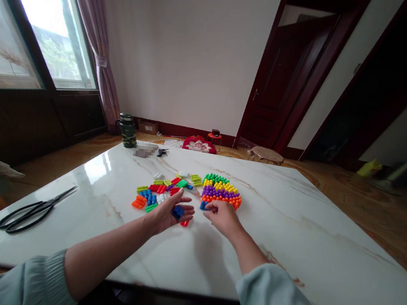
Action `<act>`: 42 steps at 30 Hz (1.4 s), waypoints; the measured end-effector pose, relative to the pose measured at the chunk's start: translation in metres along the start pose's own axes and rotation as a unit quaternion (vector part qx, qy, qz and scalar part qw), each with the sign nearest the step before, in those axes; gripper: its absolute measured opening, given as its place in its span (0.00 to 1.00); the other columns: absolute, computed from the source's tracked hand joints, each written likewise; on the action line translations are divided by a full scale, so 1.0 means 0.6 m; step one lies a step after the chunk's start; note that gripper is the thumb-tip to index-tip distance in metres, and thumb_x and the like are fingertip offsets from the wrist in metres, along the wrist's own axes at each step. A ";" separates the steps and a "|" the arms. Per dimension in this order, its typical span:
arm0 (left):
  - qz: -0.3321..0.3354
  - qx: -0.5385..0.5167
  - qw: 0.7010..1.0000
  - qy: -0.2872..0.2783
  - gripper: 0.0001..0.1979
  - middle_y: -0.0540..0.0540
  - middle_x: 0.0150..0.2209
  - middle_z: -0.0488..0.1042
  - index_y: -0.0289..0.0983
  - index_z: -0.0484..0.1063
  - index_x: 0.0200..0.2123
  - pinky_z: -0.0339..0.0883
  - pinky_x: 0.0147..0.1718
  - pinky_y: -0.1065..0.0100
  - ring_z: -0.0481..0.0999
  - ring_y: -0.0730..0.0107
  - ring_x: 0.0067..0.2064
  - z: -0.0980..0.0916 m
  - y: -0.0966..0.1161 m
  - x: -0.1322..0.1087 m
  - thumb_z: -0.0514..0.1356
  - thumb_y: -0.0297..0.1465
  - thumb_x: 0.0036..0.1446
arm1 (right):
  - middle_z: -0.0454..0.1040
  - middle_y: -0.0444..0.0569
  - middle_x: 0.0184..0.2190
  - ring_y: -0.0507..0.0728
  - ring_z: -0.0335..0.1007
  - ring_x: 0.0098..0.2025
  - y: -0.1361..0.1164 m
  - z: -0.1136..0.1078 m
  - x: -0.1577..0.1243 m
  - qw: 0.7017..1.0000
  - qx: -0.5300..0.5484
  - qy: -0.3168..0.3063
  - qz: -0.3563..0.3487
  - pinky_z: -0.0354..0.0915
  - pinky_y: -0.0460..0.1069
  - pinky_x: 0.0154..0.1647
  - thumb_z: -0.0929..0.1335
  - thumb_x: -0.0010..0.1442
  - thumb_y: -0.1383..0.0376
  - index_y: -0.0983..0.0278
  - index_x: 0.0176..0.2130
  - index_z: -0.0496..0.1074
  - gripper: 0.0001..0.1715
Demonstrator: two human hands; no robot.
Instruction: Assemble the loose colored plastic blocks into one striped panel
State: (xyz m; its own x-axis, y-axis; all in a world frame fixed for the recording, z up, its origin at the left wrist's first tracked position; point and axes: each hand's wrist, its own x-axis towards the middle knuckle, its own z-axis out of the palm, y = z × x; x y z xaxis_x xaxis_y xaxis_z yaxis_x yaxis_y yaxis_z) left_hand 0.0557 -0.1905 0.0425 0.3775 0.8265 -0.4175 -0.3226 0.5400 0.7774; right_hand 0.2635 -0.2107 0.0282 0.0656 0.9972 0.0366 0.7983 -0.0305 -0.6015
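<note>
My left hand (169, 213) lies palm up on the white marble table (289, 242), fingers spread, with blue plastic pieces (177, 212) resting in the palm. A red piece (184, 223) lies just under its fingertips. My right hand (222, 216) is palm down with its fingers pinched on a blue piece (203, 205) at the lower left edge of the assembled block of pegs (221, 190), which has green, yellow, purple and orange rows. Loose coloured pieces (157, 191) are scattered to the left of the block, beyond my left hand.
Black scissors (35, 210) lie near the table's left edge. A dark green jug (127, 130) and keys (161, 152) stand at the far edge. Beyond the table are a round stool (266, 154), a red cushion (199, 145) and a dark wooden door (286, 83).
</note>
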 end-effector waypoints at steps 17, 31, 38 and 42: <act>-0.007 0.078 0.983 -0.164 0.17 0.42 0.41 0.76 0.33 0.73 0.45 0.72 0.43 0.68 0.77 0.69 0.39 0.001 -0.011 -0.018 0.67 0.27 0.50 | 0.74 0.45 0.32 0.53 0.69 0.33 -0.085 0.035 -0.016 0.989 0.024 -0.060 -0.130 0.61 0.46 0.32 0.77 0.39 0.61 0.62 0.34 0.75 0.20; 0.077 0.090 0.990 -0.080 0.34 0.40 0.40 0.79 0.37 0.63 0.58 0.75 0.40 0.66 0.80 0.66 0.37 -0.004 -0.019 0.001 0.69 0.32 0.49 | 0.75 0.42 0.28 0.51 0.67 0.28 -0.079 0.014 -0.015 0.990 0.102 0.055 -0.078 0.61 0.44 0.29 0.75 0.42 0.61 0.62 0.28 0.70 0.14; 0.060 0.145 0.980 -0.119 0.23 0.36 0.42 0.78 0.32 0.72 0.46 0.73 0.41 0.67 0.79 0.60 0.44 -0.003 -0.017 0.000 0.68 0.38 0.49 | 0.73 0.41 0.26 0.51 0.68 0.26 -0.068 0.015 -0.005 0.974 0.178 0.086 -0.106 0.63 0.45 0.27 0.70 0.49 0.65 0.61 0.32 0.68 0.08; 0.058 0.169 0.980 -0.089 0.24 0.35 0.44 0.77 0.33 0.71 0.48 0.73 0.40 0.65 0.80 0.61 0.41 -0.006 -0.013 0.002 0.67 0.40 0.51 | 0.76 0.44 0.29 0.53 0.72 0.29 -0.016 -0.017 0.011 0.968 0.180 0.165 -0.065 0.66 0.46 0.33 0.68 0.49 0.68 0.62 0.33 0.72 0.07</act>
State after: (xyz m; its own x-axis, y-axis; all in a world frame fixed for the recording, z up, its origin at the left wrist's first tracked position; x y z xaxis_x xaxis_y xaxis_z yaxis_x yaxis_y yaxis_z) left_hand 0.0553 -0.1933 0.0343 0.5114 0.8216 -0.2520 -0.0775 0.3361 0.9386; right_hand 0.2622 -0.2045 0.0425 0.2139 0.9127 0.3483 0.5571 0.1790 -0.8110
